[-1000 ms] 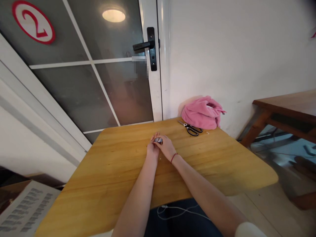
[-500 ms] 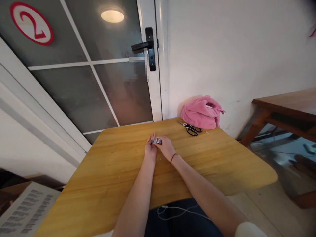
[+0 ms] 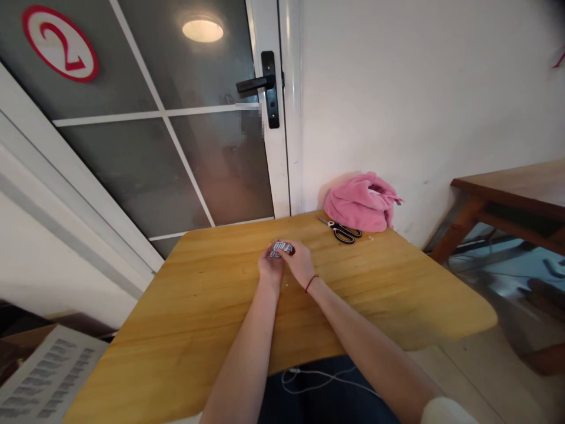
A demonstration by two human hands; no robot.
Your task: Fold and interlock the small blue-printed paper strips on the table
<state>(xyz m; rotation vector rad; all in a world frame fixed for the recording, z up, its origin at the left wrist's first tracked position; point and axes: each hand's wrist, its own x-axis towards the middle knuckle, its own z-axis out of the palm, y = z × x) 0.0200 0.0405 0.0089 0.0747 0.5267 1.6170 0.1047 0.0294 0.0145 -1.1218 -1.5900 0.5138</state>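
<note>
Well, at the far left a white cardboard box printed with grey rows [image 3: 57, 368] sits below the yellow wood-grained tabletop [image 3: 189, 300], whose corners are rounded, its surface smooth and faintly glossy; near the middle, the left hand [image 3: 270, 268] lies palm-up, apparently as a cradle, its fingers curled beneath a small blue-and-white printed piece with a dark red end [image 3: 283, 247]; how firmly they close I cannot tell, since the piece hides most of them.

The piece rests between both hands above the tabletop, printed face up, perhaps so the person can see it; it looks slick and flat-faced, though whether it is one part or two is too small to tell; the right hand [image 3: 302, 260], a thin red cord bracelet [image 3: 311, 283] at its wrist, pinches it from the right, thumb on the near side, probably to steady it.

Farther right, black-handled metal scissors with white trim [image 3: 343, 231] lie closed beside a soft, rumpled pink plush bundle [image 3: 359, 203]; both sit at the back edge, presumably to leave working room.
</note>
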